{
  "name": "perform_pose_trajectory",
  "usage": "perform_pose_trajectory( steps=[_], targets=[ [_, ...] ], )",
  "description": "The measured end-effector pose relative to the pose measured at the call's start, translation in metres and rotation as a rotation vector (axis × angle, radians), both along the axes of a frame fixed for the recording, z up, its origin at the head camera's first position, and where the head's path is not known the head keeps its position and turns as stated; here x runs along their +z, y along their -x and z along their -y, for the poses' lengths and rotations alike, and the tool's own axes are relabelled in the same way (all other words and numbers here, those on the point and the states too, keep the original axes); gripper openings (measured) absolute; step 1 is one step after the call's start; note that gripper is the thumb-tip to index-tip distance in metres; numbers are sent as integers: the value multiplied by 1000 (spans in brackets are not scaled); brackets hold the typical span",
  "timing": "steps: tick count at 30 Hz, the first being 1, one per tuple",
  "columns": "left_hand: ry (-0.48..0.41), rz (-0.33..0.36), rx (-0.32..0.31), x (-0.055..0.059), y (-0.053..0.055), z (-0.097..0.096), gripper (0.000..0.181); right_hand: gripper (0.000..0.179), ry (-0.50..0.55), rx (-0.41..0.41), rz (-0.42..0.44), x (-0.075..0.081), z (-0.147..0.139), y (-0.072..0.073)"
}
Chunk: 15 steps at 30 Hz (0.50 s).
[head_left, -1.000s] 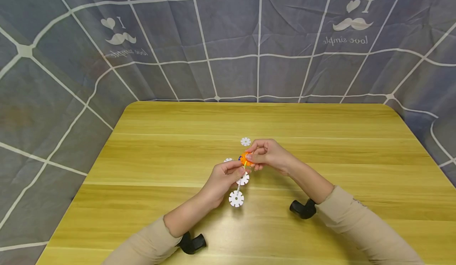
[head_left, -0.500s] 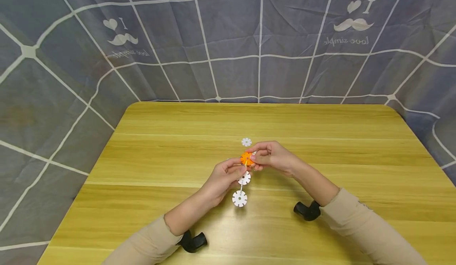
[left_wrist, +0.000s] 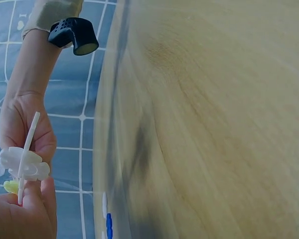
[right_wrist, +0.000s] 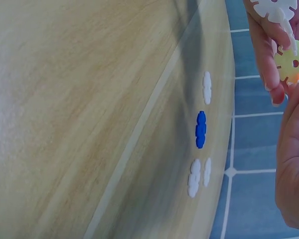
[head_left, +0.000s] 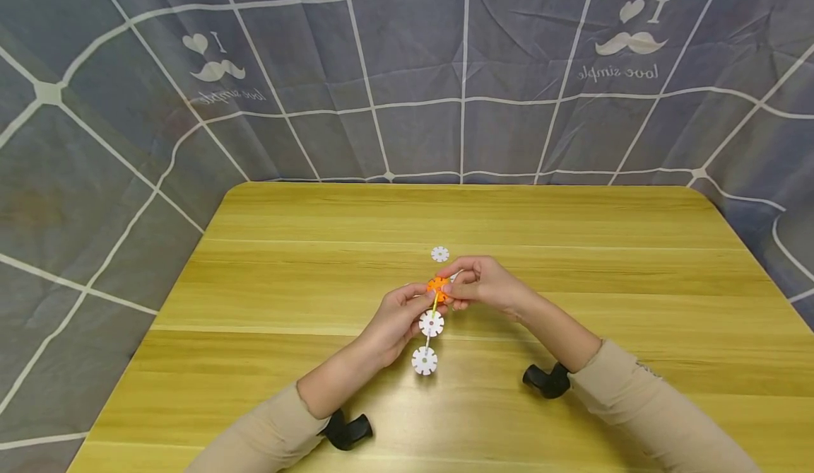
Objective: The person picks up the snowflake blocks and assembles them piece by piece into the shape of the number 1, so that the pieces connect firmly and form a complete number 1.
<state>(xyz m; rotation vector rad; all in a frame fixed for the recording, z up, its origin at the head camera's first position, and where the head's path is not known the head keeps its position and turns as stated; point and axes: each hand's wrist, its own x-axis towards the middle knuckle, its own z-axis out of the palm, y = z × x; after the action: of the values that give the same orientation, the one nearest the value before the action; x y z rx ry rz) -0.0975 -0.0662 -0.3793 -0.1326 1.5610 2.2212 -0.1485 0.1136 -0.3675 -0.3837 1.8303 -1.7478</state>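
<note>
In the head view a chain of notched snowflake discs hangs between my hands above the table. My left hand [head_left: 396,326] pinches its upper part near a yellow disc [right_wrist: 289,63], seen edge-on from the head. My right hand [head_left: 488,288] pinches an orange disc [head_left: 437,288] between thumb and fingers, right at the yellow one. Below the left thumb hang two white discs, the upper white disc [head_left: 431,323] and the lower white disc [head_left: 424,361], joined by an edge-on white disc [head_left: 428,340]. In the right wrist view the fingers of both hands meet at the yellow disc, hiding most of the orange one.
Loose discs lie on the wooden table [head_left: 305,268] beyond the hands: a white disc [head_left: 440,254], a blue disc [right_wrist: 201,129] and other white discs [right_wrist: 194,178]. A grey curtain [head_left: 407,70] with white lines stands behind. Black wrist mounts [head_left: 547,381] stick out below the sleeves.
The orange disc has turned to face the head camera more, and both hands have come slightly nearer the person. The white discs swung right, then a little back. A loose white disc is now hidden.
</note>
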Motion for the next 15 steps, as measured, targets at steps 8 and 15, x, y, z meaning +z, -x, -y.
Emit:
perform_pose_trajectory(
  steps=[8, 15],
  targets=[
    [32, -6, 1, -5, 1, -1, 21, 30, -28, 3, 3, -1, -2, 1],
    [32, -6, 16, -5, 1, -2, 21, 37, -61, -44, 5, -3, -9, 9]
  ],
)
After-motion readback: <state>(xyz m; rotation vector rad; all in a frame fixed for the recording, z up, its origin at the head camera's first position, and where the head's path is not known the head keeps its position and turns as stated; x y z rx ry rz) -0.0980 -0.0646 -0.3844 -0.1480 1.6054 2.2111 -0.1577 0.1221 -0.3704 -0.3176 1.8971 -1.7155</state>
